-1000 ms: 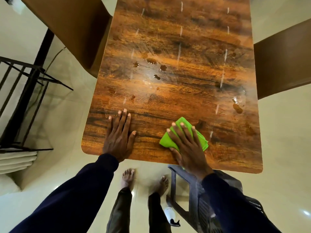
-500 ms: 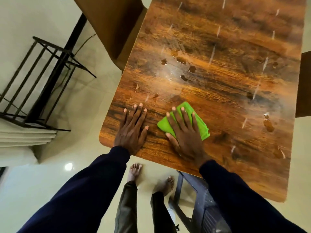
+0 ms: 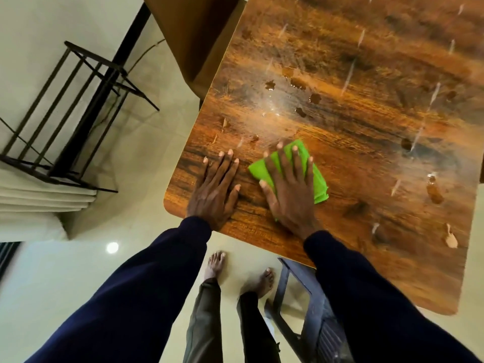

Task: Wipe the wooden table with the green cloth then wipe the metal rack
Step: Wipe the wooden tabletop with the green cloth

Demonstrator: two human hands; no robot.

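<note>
The right hand (image 3: 289, 189) was laid flat on the green cloth (image 3: 318, 179), with its fingers (image 3: 296, 163) spread wide and pressed down on it. Nothing was gripped; the cloth was only pinned under the palm. Green edges could be seen past the fingertips, beside the thumb, and out past the little finger. The cloth was folded and was touching the wooden table (image 3: 353, 158), close to its near edge.

The left hand (image 3: 216, 191) was laid flat on the bare wood just beside the cloth. Its fingers were held straight and close together, with the thumb stuck out toward the cloth. Nothing was held in it. The two hands were near but not touching.

Brown spill spots (image 3: 301, 85) were seen on the wood well past the fingertips. More spots (image 3: 434, 191) were seen far out on the little-finger side of the right hand.

The black metal rack (image 3: 65, 113) was seen on the floor, well apart from the left hand, on its outer side. A dark plastic chair (image 3: 309, 305) was seen under the right sleeve (image 3: 372, 297), partly below the table. Two bare feet (image 3: 214, 265) were seen on the pale floor (image 3: 65, 284) between the sleeves.
</note>
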